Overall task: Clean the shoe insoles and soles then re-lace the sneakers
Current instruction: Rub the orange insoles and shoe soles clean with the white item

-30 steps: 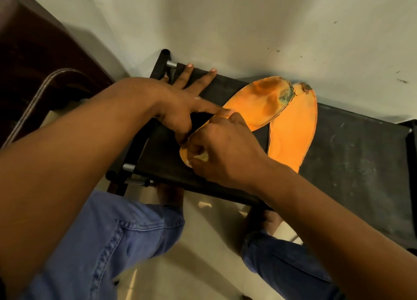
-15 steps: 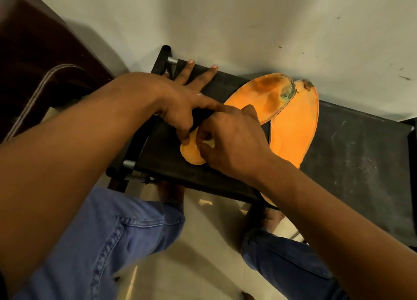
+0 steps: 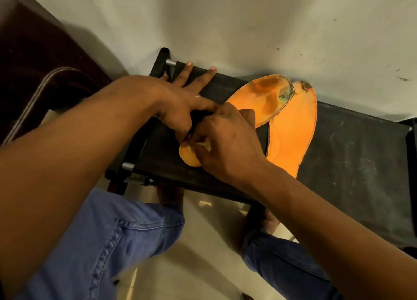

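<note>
Two orange insoles lie on a black fabric stool (image 3: 352, 164). The left insole (image 3: 261, 99) is stained dark at its toe, and its heel end pokes out under my hands. The right insole (image 3: 291, 130) lies beside it, partly under it at the toe. My left hand (image 3: 180, 103) presses flat on the stool and the left insole's edge, fingers spread, thumb down by the heel. My right hand (image 3: 225, 144) is curled round a small pale wad (image 3: 204, 145), pressed against the heel part of the left insole. No sneakers or laces are in view.
A pale wall (image 3: 248, 29) stands right behind the stool. Dark wooden furniture (image 3: 40, 63) is at the left. My knees in blue jeans (image 3: 101, 243) are below the stool, over a light tiled floor (image 3: 203, 254).
My right hand has slid down the left insole toward its heel and now covers more of it. My left hand has stayed pressed in place.
</note>
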Demonstrator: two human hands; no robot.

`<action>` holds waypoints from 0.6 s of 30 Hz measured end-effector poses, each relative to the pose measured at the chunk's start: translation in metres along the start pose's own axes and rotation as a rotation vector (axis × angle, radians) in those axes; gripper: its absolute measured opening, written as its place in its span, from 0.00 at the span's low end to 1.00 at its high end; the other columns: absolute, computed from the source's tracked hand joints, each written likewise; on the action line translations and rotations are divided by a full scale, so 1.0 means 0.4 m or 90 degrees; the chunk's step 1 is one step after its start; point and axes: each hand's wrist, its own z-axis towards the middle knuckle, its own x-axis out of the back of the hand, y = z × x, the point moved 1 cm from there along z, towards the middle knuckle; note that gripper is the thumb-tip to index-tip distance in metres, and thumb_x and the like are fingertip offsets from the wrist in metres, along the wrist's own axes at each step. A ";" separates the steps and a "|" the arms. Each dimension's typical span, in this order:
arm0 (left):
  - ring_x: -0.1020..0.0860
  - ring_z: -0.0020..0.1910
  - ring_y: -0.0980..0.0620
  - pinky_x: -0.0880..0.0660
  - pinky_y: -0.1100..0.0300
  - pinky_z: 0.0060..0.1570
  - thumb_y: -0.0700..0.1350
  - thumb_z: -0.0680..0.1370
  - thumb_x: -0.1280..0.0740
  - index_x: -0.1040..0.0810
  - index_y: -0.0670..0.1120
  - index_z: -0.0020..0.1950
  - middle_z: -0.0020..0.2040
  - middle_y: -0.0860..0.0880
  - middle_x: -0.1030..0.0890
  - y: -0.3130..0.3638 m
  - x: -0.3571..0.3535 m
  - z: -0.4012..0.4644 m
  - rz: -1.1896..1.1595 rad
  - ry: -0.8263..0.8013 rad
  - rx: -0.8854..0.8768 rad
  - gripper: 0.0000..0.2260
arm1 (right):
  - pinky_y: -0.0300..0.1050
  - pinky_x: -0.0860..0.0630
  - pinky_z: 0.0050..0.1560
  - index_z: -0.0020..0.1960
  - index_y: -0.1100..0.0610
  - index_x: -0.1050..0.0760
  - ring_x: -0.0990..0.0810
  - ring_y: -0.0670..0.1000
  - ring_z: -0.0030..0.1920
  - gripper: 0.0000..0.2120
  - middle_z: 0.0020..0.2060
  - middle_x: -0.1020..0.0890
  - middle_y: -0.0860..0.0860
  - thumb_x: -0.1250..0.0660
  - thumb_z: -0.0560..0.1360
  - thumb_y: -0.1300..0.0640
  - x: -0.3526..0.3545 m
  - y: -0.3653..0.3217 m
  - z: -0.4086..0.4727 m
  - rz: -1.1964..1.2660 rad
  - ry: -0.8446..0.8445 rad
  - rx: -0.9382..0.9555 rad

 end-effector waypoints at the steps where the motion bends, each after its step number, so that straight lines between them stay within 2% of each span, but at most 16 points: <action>1: 0.79 0.73 0.45 0.63 0.33 0.76 0.49 0.70 0.21 0.54 0.74 0.76 0.72 0.60 0.82 0.000 -0.001 0.000 0.004 0.000 -0.001 0.51 | 0.52 0.38 0.50 0.48 0.45 0.16 0.29 0.52 0.55 0.05 0.43 0.19 0.45 0.29 0.73 0.50 0.004 0.001 0.000 -0.030 0.000 0.013; 4: 0.80 0.73 0.44 0.63 0.32 0.75 0.51 0.70 0.21 0.56 0.73 0.77 0.72 0.60 0.82 0.000 -0.002 0.000 0.019 0.004 -0.005 0.51 | 0.54 0.36 0.51 0.48 0.46 0.16 0.28 0.54 0.54 0.06 0.44 0.18 0.46 0.32 0.75 0.50 0.015 0.034 0.005 -0.113 0.029 -0.024; 6: 0.80 0.73 0.44 0.62 0.32 0.75 0.52 0.71 0.22 0.57 0.74 0.76 0.71 0.60 0.83 0.001 -0.003 0.001 0.024 0.005 -0.006 0.51 | 0.56 0.35 0.52 0.49 0.46 0.17 0.27 0.55 0.55 0.06 0.46 0.16 0.44 0.32 0.75 0.50 0.020 0.052 0.007 -0.112 0.041 -0.067; 12: 0.80 0.73 0.43 0.61 0.31 0.75 0.52 0.70 0.21 0.56 0.75 0.76 0.72 0.60 0.83 -0.003 -0.005 0.006 0.022 0.005 -0.009 0.51 | 0.61 0.35 0.60 0.54 0.46 0.18 0.28 0.57 0.62 0.09 0.52 0.16 0.47 0.31 0.75 0.49 0.034 0.058 0.008 -0.149 -0.012 -0.081; 15: 0.80 0.73 0.43 0.61 0.30 0.75 0.52 0.70 0.21 0.56 0.75 0.76 0.72 0.59 0.82 -0.003 -0.004 0.005 0.019 0.003 -0.007 0.51 | 0.62 0.36 0.62 0.53 0.47 0.17 0.28 0.56 0.63 0.08 0.52 0.16 0.48 0.30 0.75 0.51 0.033 0.055 0.005 -0.119 0.004 -0.109; 18: 0.80 0.73 0.44 0.62 0.31 0.75 0.50 0.70 0.21 0.56 0.76 0.75 0.72 0.60 0.82 -0.001 -0.003 0.002 0.007 0.003 -0.007 0.51 | 0.61 0.35 0.62 0.50 0.47 0.15 0.28 0.55 0.62 0.07 0.50 0.16 0.46 0.28 0.73 0.52 0.013 0.020 -0.006 -0.065 0.017 -0.086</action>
